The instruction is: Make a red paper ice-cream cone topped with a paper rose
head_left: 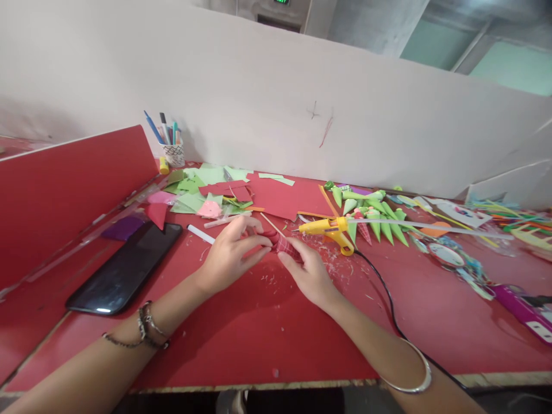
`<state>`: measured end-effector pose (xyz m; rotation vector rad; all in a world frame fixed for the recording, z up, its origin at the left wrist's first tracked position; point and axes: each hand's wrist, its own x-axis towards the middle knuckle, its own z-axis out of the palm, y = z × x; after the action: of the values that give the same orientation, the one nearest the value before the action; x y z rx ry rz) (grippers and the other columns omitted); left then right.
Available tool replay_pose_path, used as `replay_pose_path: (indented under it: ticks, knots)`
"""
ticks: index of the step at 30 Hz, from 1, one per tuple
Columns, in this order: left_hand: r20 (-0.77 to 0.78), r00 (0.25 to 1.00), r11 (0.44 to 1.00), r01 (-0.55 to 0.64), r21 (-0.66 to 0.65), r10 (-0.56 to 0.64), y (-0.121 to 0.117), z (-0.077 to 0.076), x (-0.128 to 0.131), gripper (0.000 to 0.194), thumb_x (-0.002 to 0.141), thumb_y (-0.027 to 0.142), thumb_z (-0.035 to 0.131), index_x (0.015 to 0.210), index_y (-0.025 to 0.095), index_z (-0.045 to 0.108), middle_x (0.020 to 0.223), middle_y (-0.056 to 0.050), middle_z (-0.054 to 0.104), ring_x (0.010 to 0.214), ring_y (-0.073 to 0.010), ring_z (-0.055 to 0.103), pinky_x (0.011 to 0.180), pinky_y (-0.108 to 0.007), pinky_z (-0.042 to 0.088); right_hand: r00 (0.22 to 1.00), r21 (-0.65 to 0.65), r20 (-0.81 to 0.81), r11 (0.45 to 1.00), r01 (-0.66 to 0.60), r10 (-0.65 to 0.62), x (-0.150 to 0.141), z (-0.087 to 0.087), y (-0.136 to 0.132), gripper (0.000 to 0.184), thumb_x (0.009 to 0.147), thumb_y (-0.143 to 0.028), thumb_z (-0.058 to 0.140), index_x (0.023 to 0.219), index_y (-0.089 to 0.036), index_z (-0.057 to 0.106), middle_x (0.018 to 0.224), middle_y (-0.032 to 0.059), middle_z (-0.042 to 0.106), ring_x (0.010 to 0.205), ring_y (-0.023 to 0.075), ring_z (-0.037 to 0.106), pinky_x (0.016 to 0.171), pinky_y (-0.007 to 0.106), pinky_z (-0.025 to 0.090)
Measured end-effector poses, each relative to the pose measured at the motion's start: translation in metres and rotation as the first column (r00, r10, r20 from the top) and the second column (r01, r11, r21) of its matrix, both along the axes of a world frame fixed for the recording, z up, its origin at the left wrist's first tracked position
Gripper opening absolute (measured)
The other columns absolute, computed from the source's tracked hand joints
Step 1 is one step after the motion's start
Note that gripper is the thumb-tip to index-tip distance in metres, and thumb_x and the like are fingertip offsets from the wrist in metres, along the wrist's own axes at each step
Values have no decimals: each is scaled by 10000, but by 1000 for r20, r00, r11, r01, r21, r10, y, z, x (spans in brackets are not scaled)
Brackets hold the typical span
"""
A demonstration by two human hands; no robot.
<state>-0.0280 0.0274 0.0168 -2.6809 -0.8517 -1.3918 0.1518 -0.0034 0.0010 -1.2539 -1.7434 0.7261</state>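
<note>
Both my hands meet over the middle of the red table. My right hand [313, 273] is wrapped around a small red paper cone [285, 247] with pale grid lines. At the cone's wide end, the fingers of my left hand [235, 250] pinch a darker red rolled piece [271, 234], partly hidden by the fingertips. A thin wooden stick [269, 221] lies just behind the cone. To the right of my hands rests a yellow hot glue gun [330, 230] with a long clear glue stick in its back.
Green paper cones [383, 221] are heaped behind the glue gun. Paper scraps [190, 190] and a red sheet [284, 195] lie along the wall. A black phone [125, 267] lies left, a pen cup [173, 154] behind it. A black cord [383, 282] runs right, near a purple power strip [521, 310].
</note>
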Motion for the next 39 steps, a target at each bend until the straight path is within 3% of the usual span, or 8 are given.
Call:
replay_pose_path:
  ticks: [9, 22, 26, 31, 35, 39]
  knots:
    - [46, 998, 990, 40, -136, -34, -4, 5, 2, 83, 793, 132, 523, 807, 178, 590, 899, -39, 400, 796, -128, 443, 679, -255, 413, 1000, 0, -9, 1000, -11, 11, -1, 1, 0, 312, 799, -393, 479, 1019, -183, 551, 989, 68, 625, 905, 201, 585, 707, 294, 488]
    - [37, 996, 981, 87, -175, -81, -1, 5, -1, 106, 802, 159, 511, 812, 202, 607, 917, -39, 393, 804, -135, 439, 684, -265, 407, 998, -25, -62, 999, -22, 21, -1, -1, 1, 259, 787, -404, 496, 924, -197, 571, 843, 40, 625, 791, 180, 585, 633, 271, 470]
    - [127, 990, 974, 85, -211, -59, -4, 8, -1, 114, 799, 183, 517, 898, 202, 570, 927, -45, 424, 880, -159, 435, 758, -302, 404, 983, -66, -146, 991, -118, 108, -1, 1, 2, 225, 819, -388, 455, 910, -210, 558, 784, 19, 584, 803, 166, 555, 694, 282, 449]
    - [231, 972, 971, 91, -223, -38, -3, 9, -3, 234, 827, 226, 471, 1056, 183, 496, 844, -36, 453, 793, -149, 432, 723, -301, 401, 923, -160, -298, 941, -299, 242, 0, 1, 2, 191, 815, -339, 475, 966, -240, 537, 817, 5, 564, 849, 161, 535, 756, 304, 439]
    - [169, 977, 963, 163, -212, -128, -4, 9, -2, 375, 740, 308, 607, 1083, 207, 496, 905, -44, 443, 818, -160, 440, 724, -308, 416, 891, -165, -323, 908, -385, 319, -1, -5, 2, 241, 783, -307, 534, 1018, -256, 528, 894, 7, 569, 950, 175, 521, 828, 333, 428]
    - [94, 974, 959, 219, -178, -205, -5, 8, -1, 357, 715, 295, 639, 1049, 229, 531, 930, -51, 427, 895, -179, 438, 738, -308, 424, 878, -118, -306, 901, -418, 368, -3, -7, 3, 245, 790, -298, 533, 1030, -254, 522, 993, 9, 569, 954, 161, 532, 862, 334, 422]
